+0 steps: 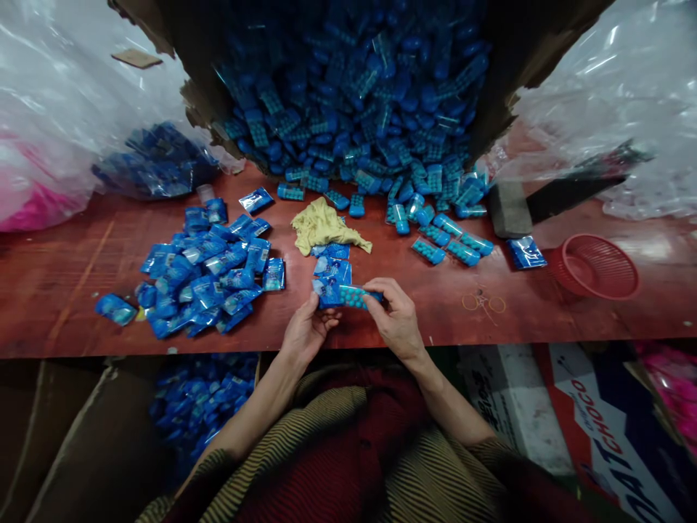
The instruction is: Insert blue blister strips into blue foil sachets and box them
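Observation:
My right hand point(396, 318) is closed on a small clear tube of blue balls point(355, 296), lying level above the red table. The tube's left end meets a blue printed wrapper point(328, 292); I cannot tell how far it is inside. My left hand point(309, 328) pinches that wrapper at its left side, thumb on top. Just beyond my hands lie more flat blue wrappers point(333, 270), partly under a crumpled yellow cloth point(327, 226). To the left is a heap of wrapped blue packs point(210, 272). Several bare tubes point(462, 252) lie to the right.
A large torn carton point(504, 134) at the back spills many blue tubes point(348, 116). On the right stand a red plastic basket point(593, 267), a grey block point(510, 209) and a blue packet point(526, 252). Rubber bands point(483, 302) lie near the front edge. Below left are more packs point(204, 399).

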{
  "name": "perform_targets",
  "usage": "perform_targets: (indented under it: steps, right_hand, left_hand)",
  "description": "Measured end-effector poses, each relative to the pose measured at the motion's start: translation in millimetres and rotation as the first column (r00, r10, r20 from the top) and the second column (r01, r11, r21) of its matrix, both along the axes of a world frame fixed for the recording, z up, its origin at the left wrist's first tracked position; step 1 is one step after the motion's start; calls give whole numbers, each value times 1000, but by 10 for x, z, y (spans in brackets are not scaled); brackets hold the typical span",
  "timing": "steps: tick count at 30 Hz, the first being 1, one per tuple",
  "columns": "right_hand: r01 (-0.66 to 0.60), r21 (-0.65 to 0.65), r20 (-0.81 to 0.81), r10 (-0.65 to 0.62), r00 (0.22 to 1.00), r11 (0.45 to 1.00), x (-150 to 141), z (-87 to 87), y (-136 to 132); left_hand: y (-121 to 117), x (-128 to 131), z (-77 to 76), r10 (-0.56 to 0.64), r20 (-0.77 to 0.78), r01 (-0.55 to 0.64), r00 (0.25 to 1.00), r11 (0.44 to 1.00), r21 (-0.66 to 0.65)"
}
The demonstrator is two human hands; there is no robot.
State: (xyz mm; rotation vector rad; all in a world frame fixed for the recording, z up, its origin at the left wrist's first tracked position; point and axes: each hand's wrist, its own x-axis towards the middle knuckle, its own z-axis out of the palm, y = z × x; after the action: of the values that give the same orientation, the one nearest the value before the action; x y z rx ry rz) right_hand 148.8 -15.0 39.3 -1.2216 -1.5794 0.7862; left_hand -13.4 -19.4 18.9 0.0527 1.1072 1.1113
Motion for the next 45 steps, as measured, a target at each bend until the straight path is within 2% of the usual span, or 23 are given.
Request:
perform_targets:
  steps: [4, 7, 13, 15, 18, 21, 23, 27, 30, 33, 35, 38, 41, 45]
  right_hand:
    - [-16, -141, -97, 2, 995, 990, 8, -46, -12]
    - [-54, -255, -232, -7, 973, 965, -7, -106, -20]
    - [3, -303, -355, -116, 928, 953, -122, -226, -56]
    - [-13, -350, -410, -141, 901, 937, -155, -247, -73]
    - [-62, -425, -465, -159, 871, 903, -183, -271, -96]
    - [-5, -389, -449, -185, 874, 921, -202, -297, -112]
    - [-24, -427, -510, -219, 832, 904, -215, -313, -111]
    - [-142, -555, -638, -310, 705, 820, -226, -346, -108]
    - [-97, -521, -605, -286, 743, 848, -223, -371, -137]
    - [6, -368, -488, -199, 850, 930, -219, -393, -171]
    - [38, -286, -415, -160, 896, 957, -217, -402, -175]
    - [-31, -352, -473, -149, 868, 936, -212, -411, -153]
    - [-146, -428, -568, -140, 811, 892, -204, -434, -135]
    - [-51, -352, -465, -127, 876, 935, -196, -492, -148]
  left_hand:
    - [-16, -19, -32, -5, -54, 12, 999, 993, 115]
    - [-12, -24, -34, 3, -93, 9, 996, 991, 135]
    - [36, -31, -20, 6, -130, 13, 992, 989, 149]
    - [65, -51, -27, -8, -143, 29, 990, 989, 145]
    - [105, -102, -41, 21, -286, 35, 958, 982, 187]
    - [129, -145, -56, 64, -460, 58, 885, 967, 246]
    - [138, -151, -69, 59, -485, 79, 872, 963, 259]
    - [140, -130, -100, 59, -462, 77, 885, 960, 268]
    - [115, -116, -117, 69, -505, 77, 861, 962, 263]
    - [93, -88, -113, 81, -512, 68, 855, 962, 266]
    - [100, -58, -96, 90, -458, 44, 884, 961, 275]
    - [140, -20, -60, 59, -326, 20, 943, 972, 235]
    - [178, -4, -31, 40, -273, 14, 961, 981, 193]
    - [189, 5, -10, 121, -342, -32, 932, 967, 254]
